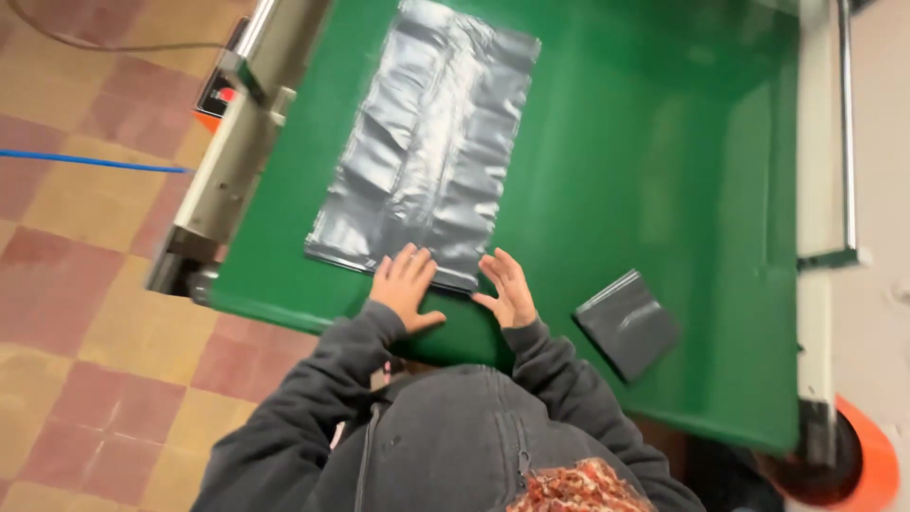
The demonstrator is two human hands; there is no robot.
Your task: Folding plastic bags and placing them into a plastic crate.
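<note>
Green tabletop (616, 171), glossy, fills most of the view; it runs away from the fingers on all sides and ends in a painted edge just below both wrists. Checkered floor (85, 313) of red and tan tiles lies well to the left of the fingers, crossed by a blue cable (95, 161). A grey metal rail (227, 161) runs along the tabletop's left edge, up and left of the fingers; a white frame with a chrome bar (846, 133) runs along the far right side. Large grey plastic bag (431, 137) lies flat on the tabletop, wrinkled and shiny, stretching away from the fingertips toward the far end; its near edge sits directly under the fingers. Person in a dark grey hooded top, both sleeves reaching forward. Small folded grey bag (627, 325) lies on the tabletop to the right of the right fingers, apart from them and apart from the large bag. Orange round part (877, 465) at lower right, well away from the fingers. Left hand (406, 289): fingers spread wide, flat, palm down, tips on the near edge of the large bag, thumb out on bare green. Right hand (510, 289): fingers spread wide, flat, tips touching the bag's near right corner. Neither hand grips anything; both press flat.
</note>
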